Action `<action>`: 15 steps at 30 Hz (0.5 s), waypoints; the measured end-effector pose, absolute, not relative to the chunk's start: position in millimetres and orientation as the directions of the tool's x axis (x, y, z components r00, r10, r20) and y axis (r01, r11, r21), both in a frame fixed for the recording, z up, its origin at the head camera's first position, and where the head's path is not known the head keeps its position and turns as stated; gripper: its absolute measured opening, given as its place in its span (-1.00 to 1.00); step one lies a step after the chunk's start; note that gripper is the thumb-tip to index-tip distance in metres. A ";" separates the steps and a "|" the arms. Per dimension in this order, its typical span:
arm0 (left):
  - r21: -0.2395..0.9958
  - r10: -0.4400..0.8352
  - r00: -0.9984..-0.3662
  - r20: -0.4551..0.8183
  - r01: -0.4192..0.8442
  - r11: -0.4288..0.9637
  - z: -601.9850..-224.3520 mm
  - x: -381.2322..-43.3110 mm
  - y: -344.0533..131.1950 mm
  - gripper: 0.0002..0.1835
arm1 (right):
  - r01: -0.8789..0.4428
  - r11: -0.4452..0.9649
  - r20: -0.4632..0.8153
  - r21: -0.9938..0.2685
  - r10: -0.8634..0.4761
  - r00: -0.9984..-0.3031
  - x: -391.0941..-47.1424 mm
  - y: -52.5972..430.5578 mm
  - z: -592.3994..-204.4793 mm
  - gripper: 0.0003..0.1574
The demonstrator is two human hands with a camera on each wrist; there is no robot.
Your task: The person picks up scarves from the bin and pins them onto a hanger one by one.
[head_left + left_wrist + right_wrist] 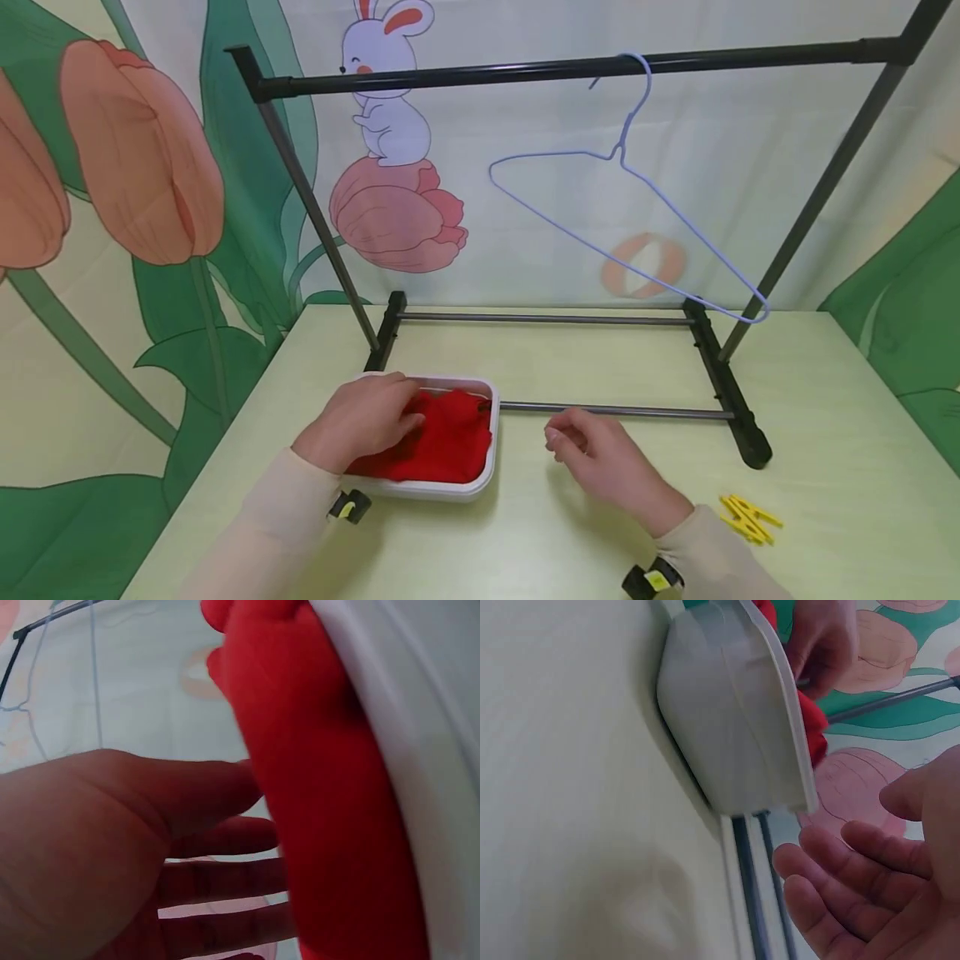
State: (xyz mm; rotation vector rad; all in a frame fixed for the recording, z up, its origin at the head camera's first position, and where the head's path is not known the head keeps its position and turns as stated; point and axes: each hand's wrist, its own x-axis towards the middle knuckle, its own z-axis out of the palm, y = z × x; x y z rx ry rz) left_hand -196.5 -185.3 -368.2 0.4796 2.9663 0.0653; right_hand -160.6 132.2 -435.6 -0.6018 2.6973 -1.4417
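Observation:
A red cloth (450, 437) lies bunched in a white plastic tub (491, 467) on the table. Over the tub's left part, my left hand (367, 417) touches the cloth with its fingertips. The left wrist view has the thumb and fingers fairly straight, their tips against the red fabric (322, 795). My right hand (600, 458) hovers to the right of the tub, its fingers loosely bent and holding nothing. From the right wrist view, that palm (885, 892) faces the tub's outer wall (727, 712).
A black rack stands behind, with a top bar (450, 77) and lower rods (615, 410). From the bar hangs a lilac wire hanger (570, 225). Yellow clothespins (750, 518) lie right of my right hand. A printed curtain (525, 233) backs the table.

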 end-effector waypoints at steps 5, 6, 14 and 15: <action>0.103 0.312 -0.929 -0.200 0.297 0.949 -370.1 -210.5 -184.9 -0.48 | -0.204 0.377 0.062 -0.903 -0.356 -0.932 -166.0 109.1 -447.3 -0.72; 0.105 0.309 -0.927 -0.211 0.292 0.951 -370.4 -213.3 -185.0 -0.47 | -0.174 0.359 0.039 -0.917 -0.353 -0.935 -166.9 104.1 -449.1 -0.70; 0.068 0.293 -0.925 -0.241 0.285 0.956 -382.7 -227.2 -183.3 -0.53 | 0.001 0.159 -0.058 -0.987 -0.351 -0.934 -171.1 71.2 -461.5 -0.66; 0.068 0.292 -0.924 -0.248 0.284 0.956 -382.6 -227.3 -182.8 -0.53 | 0.012 0.143 -0.062 -0.990 -0.352 -0.934 -170.9 68.9 -462.2 -0.66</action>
